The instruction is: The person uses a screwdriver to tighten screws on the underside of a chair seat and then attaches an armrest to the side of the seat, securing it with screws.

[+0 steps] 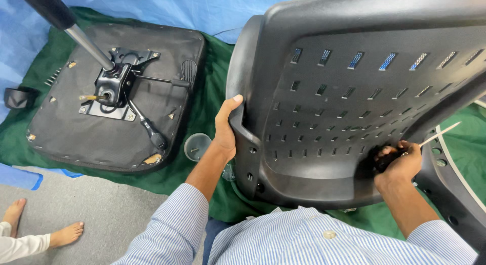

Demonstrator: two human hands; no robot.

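Observation:
A black plastic chair back (354, 93) with rows of vent slots stands tilted in front of me. My left hand (226, 128) grips its left edge, thumb over the rim. My right hand (400, 161) presses against the lower right of the shell, fingers closed around a small dark part that I cannot make out. A thin white stick (439, 133) pokes out just past that hand.
An upturned black seat cushion (76, 123) with a metal tilt mechanism (119, 83), levers and a gas cylinder (76, 32) lies at left on a green cloth (202, 93). A small clear cup (196, 146) holds screws. Another person's bare feet (40, 224) show at lower left.

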